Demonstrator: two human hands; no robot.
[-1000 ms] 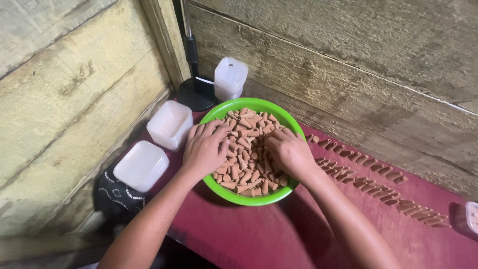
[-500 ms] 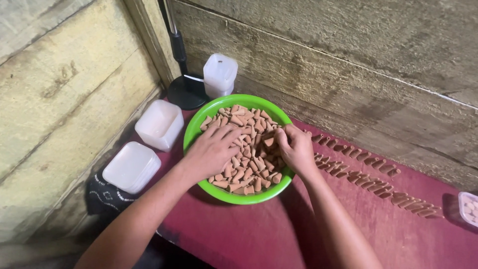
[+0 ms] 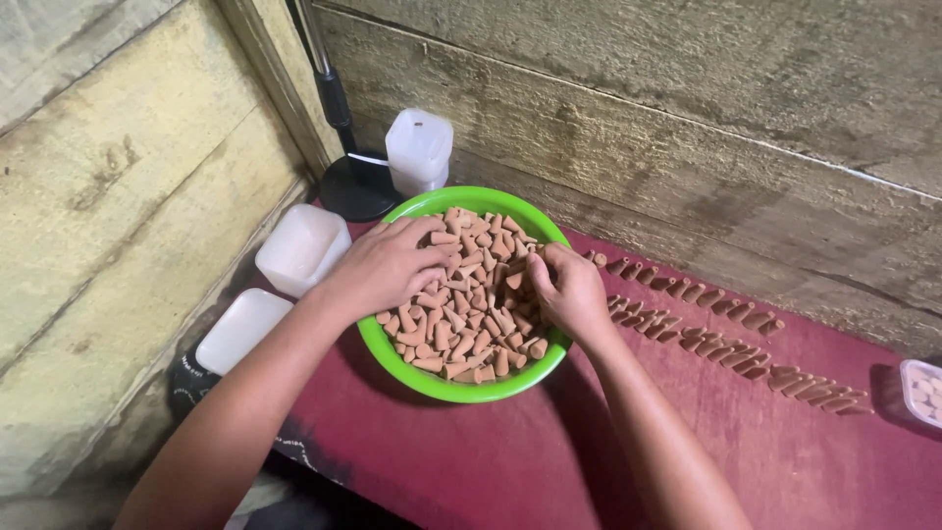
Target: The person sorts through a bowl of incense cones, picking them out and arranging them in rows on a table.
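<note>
- The green bowl (image 3: pixel 392 364) stands on the red cloth (image 3: pixel 785 461), heaped with small brown cones (image 3: pixel 471 324).
- Left hand (image 3: pixel 388 267) lies flat on the heap, fingers spread, gripping nothing that shows.
- Right hand (image 3: pixel 567 291) curls at the bowl's right rim, fingertips pinched among cones; whether it grips one, I cannot tell.
- Rows of cones (image 3: pixel 726 339) lie right of the bowl; open cloth lies nearer the person.
- White tubs (image 3: pixel 299 247) crowd the bowl's left.

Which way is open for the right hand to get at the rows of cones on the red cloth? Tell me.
Probably yes, sideways to its right: the right hand rests at the green bowl's near rim, and the rows of cones lie just beside it on the red cloth, with nothing between.
</note>
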